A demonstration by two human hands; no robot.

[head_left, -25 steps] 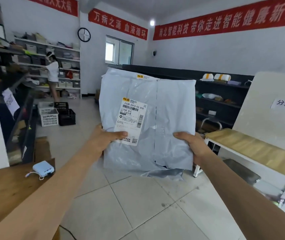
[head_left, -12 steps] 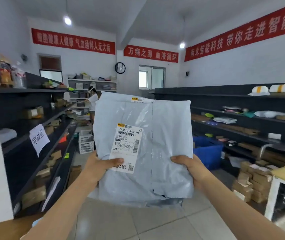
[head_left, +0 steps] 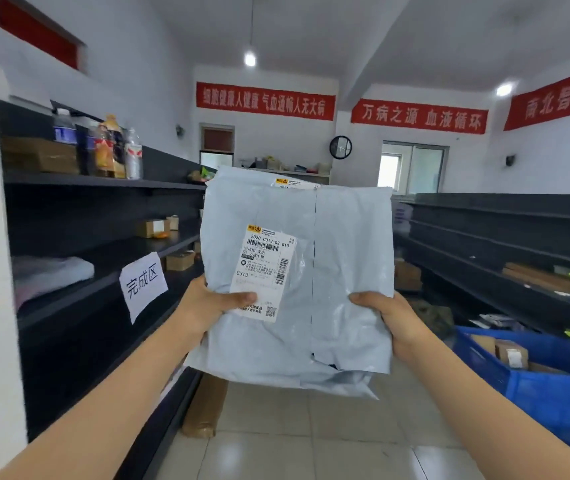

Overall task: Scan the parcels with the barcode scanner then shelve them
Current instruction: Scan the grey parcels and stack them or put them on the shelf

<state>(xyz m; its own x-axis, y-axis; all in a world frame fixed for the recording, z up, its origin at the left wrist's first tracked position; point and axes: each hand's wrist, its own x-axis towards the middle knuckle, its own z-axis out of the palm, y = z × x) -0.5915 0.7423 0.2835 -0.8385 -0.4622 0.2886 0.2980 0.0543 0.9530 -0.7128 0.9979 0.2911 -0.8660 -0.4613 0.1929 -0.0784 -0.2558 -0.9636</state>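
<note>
I now see more shelving (head_left: 103, 233) left of the parcel (head_left: 346, 258) than before. The left hand (head_left: 207, 308) and right hand (head_left: 392, 318) still grip it. A blue crate (head_left: 553, 396), perhaps holding boxes, sits right of it.

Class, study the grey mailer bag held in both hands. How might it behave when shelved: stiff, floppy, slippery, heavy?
Probably floppy: the grey mailer bag wrinkles and sags below the left hand and right hand. Likely slippery: its plastic skin shines. Perhaps light: both hands hold it upright by its sides.
</note>
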